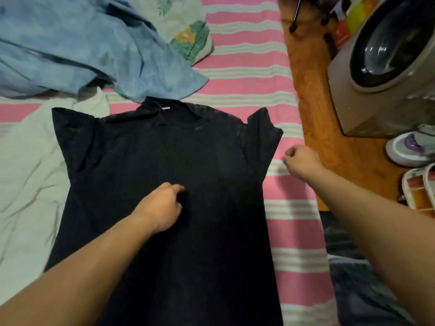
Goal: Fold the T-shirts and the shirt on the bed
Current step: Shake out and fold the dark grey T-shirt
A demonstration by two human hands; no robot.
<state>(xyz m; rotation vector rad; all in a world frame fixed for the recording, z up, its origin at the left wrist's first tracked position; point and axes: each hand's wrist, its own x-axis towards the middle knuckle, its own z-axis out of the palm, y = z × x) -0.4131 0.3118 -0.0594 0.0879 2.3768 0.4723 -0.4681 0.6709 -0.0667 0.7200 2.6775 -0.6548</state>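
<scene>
A black T-shirt (150, 149) lies spread flat on the pink-and-white striped bed (249, 74), collar away from me, both sleeves out. My left hand (162, 205) rests on its chest area with curled fingers that seem to pinch the cloth. My right hand (299, 161) hovers over the bedsheet just right of the right sleeve, fingers loosely curled, holding nothing that I can see. A blue tie-dye garment (77, 45) lies crumpled at the far left. A pale white garment (26, 172) lies under the black T-shirt's left side.
A leaf-print pillow (188, 27) sits at the head of the bed. Right of the bed are an orange wooden floor (313, 95), a washing machine (386, 67), a grey-purple sneaker (409, 149) and a slipper (421, 189).
</scene>
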